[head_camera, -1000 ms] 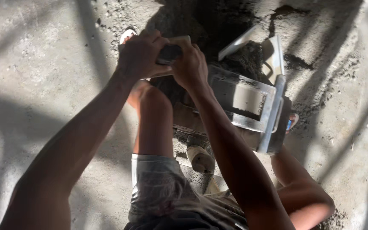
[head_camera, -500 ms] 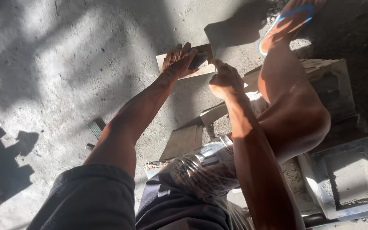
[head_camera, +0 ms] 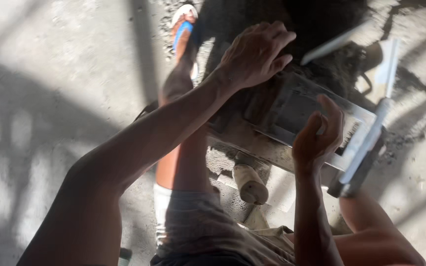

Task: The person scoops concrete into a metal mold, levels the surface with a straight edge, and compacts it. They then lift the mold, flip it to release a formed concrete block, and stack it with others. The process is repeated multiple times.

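A rectangular metal mould frame (head_camera: 316, 118) sat right of the frame's centre, tilted, its pale rim bright in the sun and its inside dark. The left hand (head_camera: 255, 54) lay over its upper left end in the upper middle of the frame, fingers bent loosely down onto it — the grip there was half open, a press rather than a clasp. The right hand (head_camera: 317, 138) rested on the lower rim just below centre right, fingers curled up over the edge; whether that grip truly closed around the rim could not be told. Dark wet mix (head_camera: 341, 59) was heaped behind the mould at the upper right. A long pale metal handle (head_camera: 371, 138) ran slantwise down the right side. A short wooden handle (head_camera: 250, 184) lay below the mould. At the top, a foot in a blue-strapped sandal (head_camera: 183, 24) stood on the grey concrete floor (head_camera: 50, 74) — no labels showed.
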